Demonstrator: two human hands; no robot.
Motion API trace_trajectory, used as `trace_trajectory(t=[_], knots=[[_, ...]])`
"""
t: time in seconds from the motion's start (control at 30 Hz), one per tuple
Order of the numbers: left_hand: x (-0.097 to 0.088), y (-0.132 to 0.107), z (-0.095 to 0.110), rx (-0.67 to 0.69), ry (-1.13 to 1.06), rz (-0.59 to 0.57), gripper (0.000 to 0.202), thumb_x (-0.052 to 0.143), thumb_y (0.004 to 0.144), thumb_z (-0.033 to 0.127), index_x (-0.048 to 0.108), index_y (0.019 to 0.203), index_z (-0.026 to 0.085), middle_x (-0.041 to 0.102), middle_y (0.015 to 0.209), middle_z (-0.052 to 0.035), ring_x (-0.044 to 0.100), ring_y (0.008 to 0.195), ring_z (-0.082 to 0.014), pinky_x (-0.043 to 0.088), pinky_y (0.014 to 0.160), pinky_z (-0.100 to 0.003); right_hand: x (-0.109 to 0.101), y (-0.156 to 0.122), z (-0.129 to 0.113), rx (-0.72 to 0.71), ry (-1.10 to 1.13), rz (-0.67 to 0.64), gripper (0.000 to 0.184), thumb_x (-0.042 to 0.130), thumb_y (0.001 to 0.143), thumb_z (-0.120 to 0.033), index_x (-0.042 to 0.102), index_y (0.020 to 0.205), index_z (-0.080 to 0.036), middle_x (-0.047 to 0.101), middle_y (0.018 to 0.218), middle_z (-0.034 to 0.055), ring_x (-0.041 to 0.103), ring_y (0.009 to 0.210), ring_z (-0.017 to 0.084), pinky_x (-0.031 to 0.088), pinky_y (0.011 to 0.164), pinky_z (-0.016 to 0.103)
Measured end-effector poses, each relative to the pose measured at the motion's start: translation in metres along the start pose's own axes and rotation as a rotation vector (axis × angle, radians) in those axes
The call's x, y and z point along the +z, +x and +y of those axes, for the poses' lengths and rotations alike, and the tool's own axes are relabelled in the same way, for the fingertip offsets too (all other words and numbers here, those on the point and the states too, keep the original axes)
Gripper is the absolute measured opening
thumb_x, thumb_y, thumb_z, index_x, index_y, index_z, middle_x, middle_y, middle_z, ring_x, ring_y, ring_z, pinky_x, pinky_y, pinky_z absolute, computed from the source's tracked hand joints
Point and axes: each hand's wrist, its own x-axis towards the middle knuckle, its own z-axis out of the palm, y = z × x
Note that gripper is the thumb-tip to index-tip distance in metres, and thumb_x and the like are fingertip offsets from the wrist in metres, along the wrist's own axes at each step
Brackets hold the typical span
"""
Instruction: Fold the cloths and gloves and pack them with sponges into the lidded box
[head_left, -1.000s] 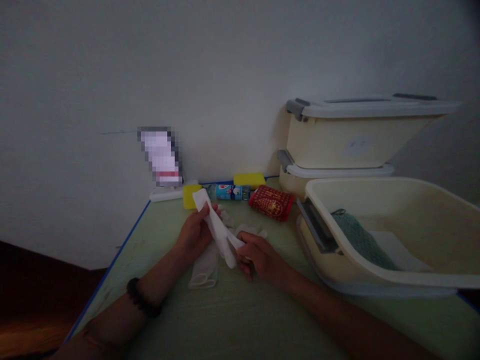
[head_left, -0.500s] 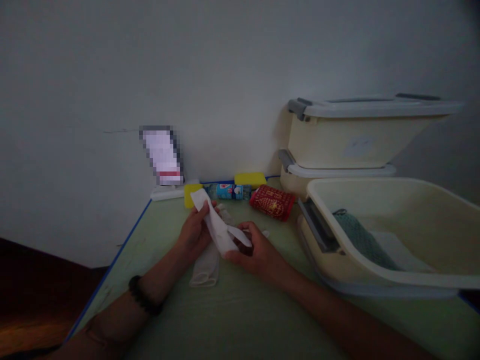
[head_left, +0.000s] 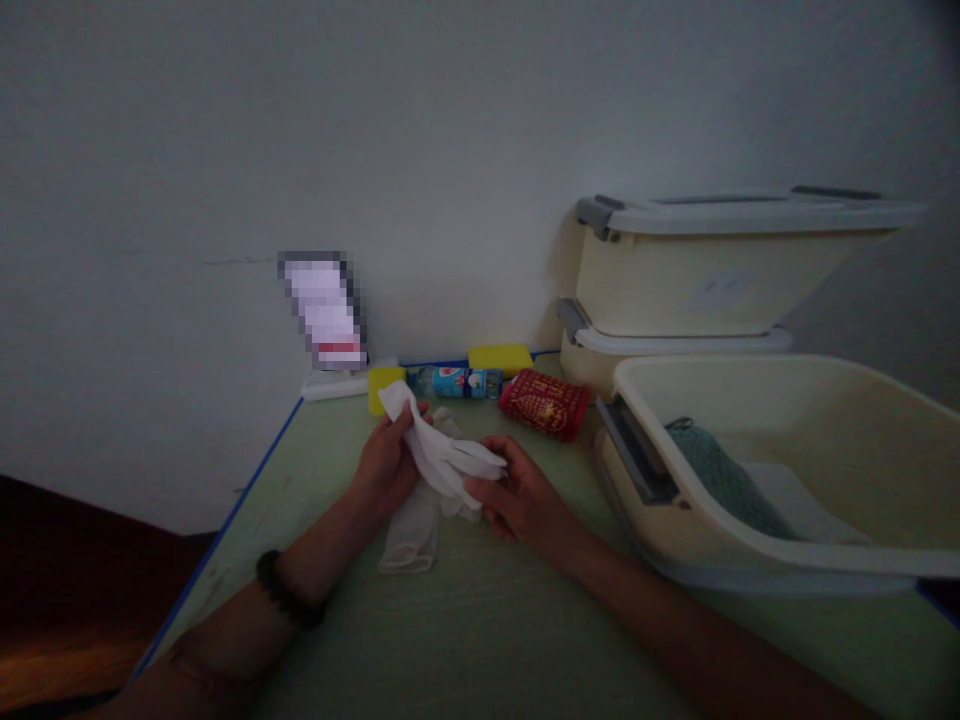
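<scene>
A white glove [head_left: 442, 455] is stretched between my two hands above the table. My left hand [head_left: 388, 462] is closed on its cuff end, thumb on top. At the finger end, my right hand [head_left: 517, 490] pinches the glove's fingers between thumb and fingers. Beneath them, another white glove [head_left: 410, 540] lies on the table with its cuff toward me, partly hidden by the held glove and my left hand.
Behind my hands lie a bottle with a blue label [head_left: 459, 383], a red package with gold print [head_left: 545, 404] and two yellow blocks [head_left: 500, 359]. A phone [head_left: 326, 312] stands at the left. To the right, an open cream bin [head_left: 750, 372] holds a green mesh item; lidded bins [head_left: 690, 280] are stacked behind.
The held glove's fingers have spread into view beside my right hand, where they were folded before. My right fingers have shifted their grip; my left hand has barely moved.
</scene>
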Motion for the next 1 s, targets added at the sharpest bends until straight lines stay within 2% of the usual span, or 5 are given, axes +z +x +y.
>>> trace_trajectory(t=[0.2, 0.4, 0.6, 0.77, 1.0], knots=[[-0.001, 0.000, 0.000, -0.010, 0.012, -0.028, 0.012, 0.047, 0.083, 0.015, 0.057, 0.078, 0.013, 0.057, 0.055, 0.0001, 0.054, 0.046, -0.0087, 0.048, 0.046, -0.018, -0.002, 0.000, 0.000, -0.003, 0.027, 0.014, 0.033, 0.062, 0.068, -0.030, 0.040, 0.091, -0.022, 0.052, 0.071, -0.0075, 0.039, 0.032, 0.000, 0.024, 0.026, 0.012], [-0.003, 0.001, 0.000, 0.015, 0.007, -0.006, 0.009, 0.051, 0.081, 0.015, 0.058, 0.077, 0.012, 0.058, 0.055, 0.0003, 0.054, 0.045, -0.0087, 0.049, 0.046, -0.019, -0.006, 0.002, -0.001, -0.017, 0.058, -0.009, 0.043, 0.059, 0.072, -0.033, 0.040, 0.108, -0.021, 0.056, 0.055, -0.0080, 0.036, 0.027, 0.002, 0.023, 0.027, 0.012], [-0.002, 0.001, 0.001, 0.011, -0.009, 0.000, 0.014, 0.047, 0.084, 0.015, 0.057, 0.075, 0.012, 0.056, 0.054, 0.0004, 0.054, 0.045, -0.0080, 0.048, 0.046, -0.018, -0.002, 0.001, 0.000, -0.076, -0.016, 0.009, 0.025, 0.051, 0.077, -0.038, 0.051, 0.093, -0.018, 0.046, 0.051, -0.0089, 0.036, 0.029, 0.002, 0.029, 0.026, 0.012], [-0.001, 0.001, 0.001, 0.020, 0.006, -0.005, 0.015, 0.045, 0.084, 0.014, 0.056, 0.075, 0.012, 0.055, 0.053, 0.0012, 0.053, 0.044, -0.0081, 0.047, 0.047, -0.018, 0.003, -0.004, 0.005, -0.138, -0.135, 0.086, 0.048, 0.058, 0.074, -0.033, 0.040, 0.118, -0.030, 0.055, 0.077, -0.0047, 0.042, 0.030, 0.001, 0.033, 0.025, 0.012], [-0.001, 0.000, 0.002, 0.000, -0.005, -0.007, 0.014, 0.045, 0.085, 0.016, 0.055, 0.076, 0.012, 0.054, 0.053, 0.0014, 0.052, 0.043, -0.0075, 0.046, 0.045, -0.017, 0.005, -0.009, 0.005, -0.155, -0.198, 0.074, 0.040, 0.050, 0.081, -0.037, 0.043, 0.119, -0.028, 0.061, 0.066, -0.0038, 0.048, 0.029, 0.004, 0.034, 0.026, 0.012]])
